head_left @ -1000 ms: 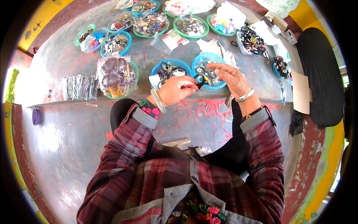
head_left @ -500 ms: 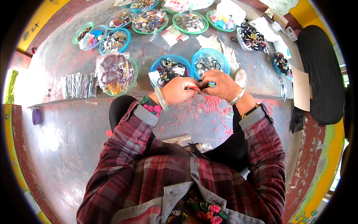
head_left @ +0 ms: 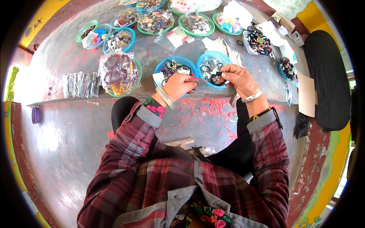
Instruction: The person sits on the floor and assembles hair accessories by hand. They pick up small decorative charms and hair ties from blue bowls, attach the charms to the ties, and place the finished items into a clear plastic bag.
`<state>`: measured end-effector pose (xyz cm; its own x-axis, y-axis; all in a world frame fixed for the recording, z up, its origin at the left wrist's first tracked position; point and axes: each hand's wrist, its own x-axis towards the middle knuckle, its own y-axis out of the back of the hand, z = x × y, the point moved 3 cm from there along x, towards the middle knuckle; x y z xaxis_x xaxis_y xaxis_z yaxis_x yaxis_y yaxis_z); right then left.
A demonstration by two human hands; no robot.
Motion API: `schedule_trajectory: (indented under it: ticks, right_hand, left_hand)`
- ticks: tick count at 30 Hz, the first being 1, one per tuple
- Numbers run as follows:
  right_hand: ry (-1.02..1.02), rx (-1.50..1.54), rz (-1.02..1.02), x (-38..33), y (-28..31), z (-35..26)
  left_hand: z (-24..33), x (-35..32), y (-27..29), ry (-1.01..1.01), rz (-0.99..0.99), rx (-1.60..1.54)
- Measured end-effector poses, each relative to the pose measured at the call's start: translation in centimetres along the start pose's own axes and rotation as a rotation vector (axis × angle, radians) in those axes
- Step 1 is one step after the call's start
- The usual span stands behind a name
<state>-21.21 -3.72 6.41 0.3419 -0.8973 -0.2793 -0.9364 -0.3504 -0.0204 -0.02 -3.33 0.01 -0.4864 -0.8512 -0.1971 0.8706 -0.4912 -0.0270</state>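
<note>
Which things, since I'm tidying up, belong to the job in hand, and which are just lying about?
Likely in use: thin red strip; curved black band; two nearest round blue bowls.
Apparently lying about: small purple container; flat brown cardboard.

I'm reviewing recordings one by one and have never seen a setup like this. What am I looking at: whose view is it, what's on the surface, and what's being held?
There is no machine at work here, just a person's two bare hands. The view comes from the left of two wide cameras worn on the head, looking down; its fisheye lens bends straight edges near the rim.

On the grey ledge stand basins of small goods, two blue basins nearest the hands. Further left are a clear bag of dark beads and narrow clear packets. Red scraps lie on the floor below.

The left hand pinches a thin red strip. The right hand holds a dark loop in its fingers; its exact kind is unclear.
</note>
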Motion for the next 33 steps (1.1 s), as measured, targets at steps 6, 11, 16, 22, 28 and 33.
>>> schedule_trajectory:
  ticks: [6,11,16,22,28,33]
  right_hand:
    - [0.043,-0.193,0.032,-0.5,-2.0,-1.2]
    - [0.486,-0.743,0.105,-1.0,-4.0,-1.2]
    - [0.770,-1.225,0.185,-1.8,-6.4,-1.8]
    - [0.790,-1.464,0.140,-1.2,-7.2,0.2]
    - [0.767,-1.411,0.138,-1.0,-7.1,0.6]
    - [0.580,-1.330,0.028,-0.7,-6.5,1.2]
  left_hand:
    - [-1.6,0.8,0.0,-0.110,0.139,0.274]
    - [-1.7,0.8,-0.4,-0.075,0.145,0.256]
    - [-1.8,0.6,-0.9,-0.060,0.120,0.222]
    - [-0.8,0.0,-1.4,-0.039,0.102,0.161]
    - [-0.5,-0.1,-1.5,-0.010,0.061,0.082]
    - [0.4,-0.4,-1.8,-0.079,-0.004,0.094]
